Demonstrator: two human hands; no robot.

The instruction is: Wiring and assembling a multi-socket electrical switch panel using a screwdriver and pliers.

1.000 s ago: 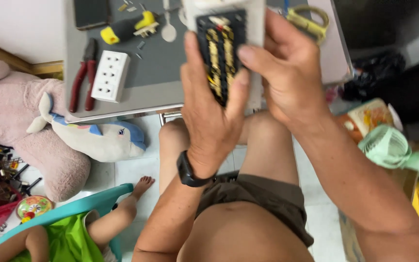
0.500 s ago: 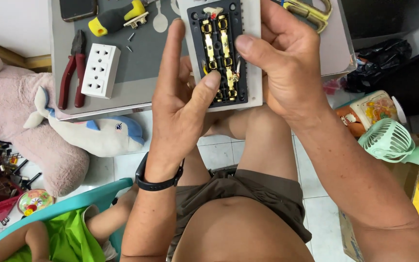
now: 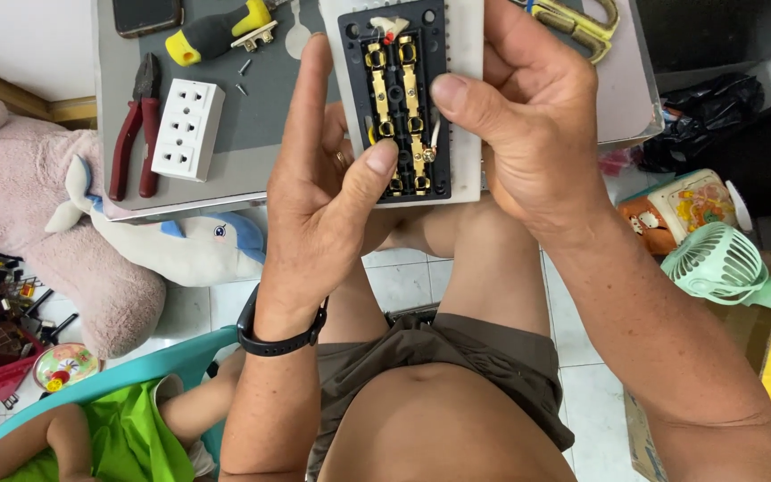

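Brass contact strips showed in opened socket plate [image 3: 403, 98], held above lap at grey table [image 3: 261, 116] edge. Left hand [image 3: 327, 192] gripped plate's lower left, thumb pressed on strips. Right hand [image 3: 528, 116] clasped right side, thumb on black insert. White socket cover [image 3: 187, 130], red pliers [image 3: 131, 134], yellow-black screwdriver [image 3: 216, 31] lay on table.
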